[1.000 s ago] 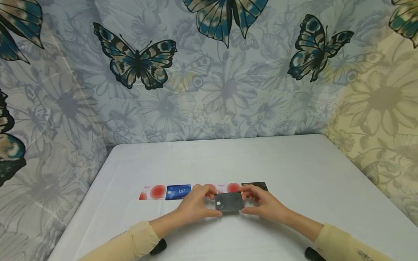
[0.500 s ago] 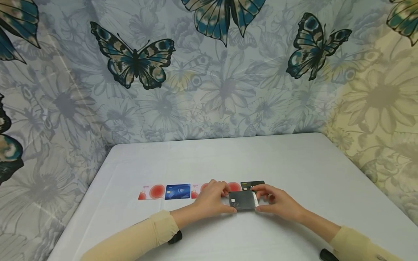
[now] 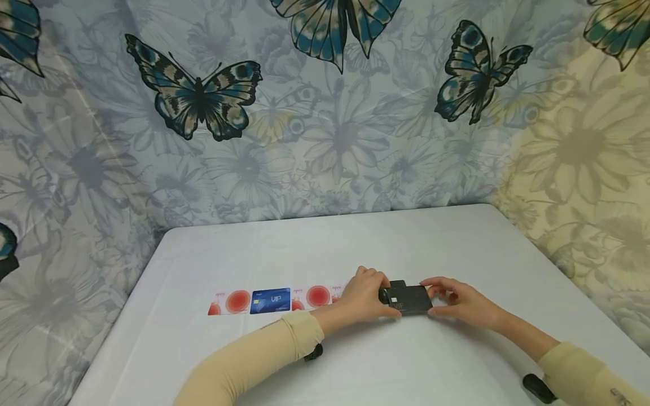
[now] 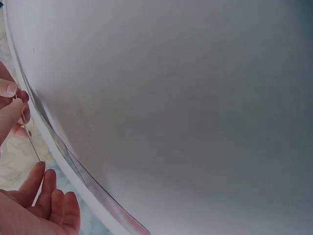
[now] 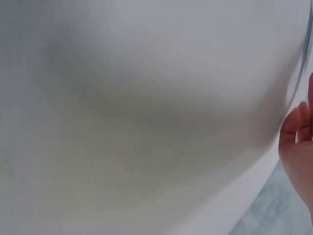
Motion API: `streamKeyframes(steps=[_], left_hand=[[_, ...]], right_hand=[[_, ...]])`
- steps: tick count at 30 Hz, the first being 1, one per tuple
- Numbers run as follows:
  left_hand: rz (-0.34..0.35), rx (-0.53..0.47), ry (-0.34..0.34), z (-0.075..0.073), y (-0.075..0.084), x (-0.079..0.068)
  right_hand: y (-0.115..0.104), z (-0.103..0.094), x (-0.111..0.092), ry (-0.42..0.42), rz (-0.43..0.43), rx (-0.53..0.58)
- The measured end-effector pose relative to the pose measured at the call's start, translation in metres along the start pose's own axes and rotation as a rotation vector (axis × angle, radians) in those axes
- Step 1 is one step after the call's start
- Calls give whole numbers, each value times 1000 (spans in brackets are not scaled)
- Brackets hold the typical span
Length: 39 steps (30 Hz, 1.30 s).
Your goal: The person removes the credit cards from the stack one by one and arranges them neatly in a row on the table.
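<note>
Both hands hold a black VIP card (image 3: 412,301) by its short ends, above the table. My left hand (image 3: 361,298) pinches its left end and my right hand (image 3: 466,304) grips the right end between thumb and fingers. Seen edge-on in the left wrist view, the card (image 4: 32,142) spans the two hands. Behind it, another black card (image 3: 398,283) shows only its top part. The row on the table runs left from there: a red-and-white card (image 3: 317,296), a blue VIP card (image 3: 271,300) and one more red-and-white card (image 3: 237,302). My left hand partly covers a further one.
White cloth covers the table (image 3: 284,254), whose far edge meets a butterfly-patterned backdrop (image 3: 345,163). A black device sits under each forearm, the left device (image 3: 315,352) and the right device (image 3: 539,388).
Both hands have carried the black VIP card rightward and slightly away, from in front of the red-and-white cards to in front of the black card at the row's right end. The view has shifted slightly.
</note>
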<state>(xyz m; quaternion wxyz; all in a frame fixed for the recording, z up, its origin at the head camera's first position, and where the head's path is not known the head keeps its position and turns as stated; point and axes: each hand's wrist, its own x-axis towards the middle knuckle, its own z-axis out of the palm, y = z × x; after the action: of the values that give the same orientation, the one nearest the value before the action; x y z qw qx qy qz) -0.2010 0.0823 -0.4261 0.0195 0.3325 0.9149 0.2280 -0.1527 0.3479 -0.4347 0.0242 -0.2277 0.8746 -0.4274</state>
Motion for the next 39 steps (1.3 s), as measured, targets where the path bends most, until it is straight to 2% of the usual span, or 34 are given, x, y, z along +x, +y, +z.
streamKeyframes(steps=[5, 9, 17, 22, 27, 31, 34, 39], left_hand=[[-21, 50, -9, 10, 11, 16], [-20, 64, -14, 16, 18, 27], [-37, 101, -21, 26, 27, 40], [-40, 110, -41, 29, 29, 42], [-75, 134, -62, 30, 27, 40], [-83, 133, -65, 29, 25, 39], [-73, 136, -67, 28, 25, 39], [-53, 161, -88, 26, 24, 36]], right_hand=[[9, -15, -4, -24, 44, -20], [15, -26, -7, -30, 45, -44], [27, -38, -9, -34, 45, -106], [34, -39, -8, -32, -1, -106], [39, -37, -5, -43, -59, -80], [40, -36, 0, -48, -71, -97], [37, -36, 0, -49, -57, -126], [36, -36, 1, -63, -81, -125]])
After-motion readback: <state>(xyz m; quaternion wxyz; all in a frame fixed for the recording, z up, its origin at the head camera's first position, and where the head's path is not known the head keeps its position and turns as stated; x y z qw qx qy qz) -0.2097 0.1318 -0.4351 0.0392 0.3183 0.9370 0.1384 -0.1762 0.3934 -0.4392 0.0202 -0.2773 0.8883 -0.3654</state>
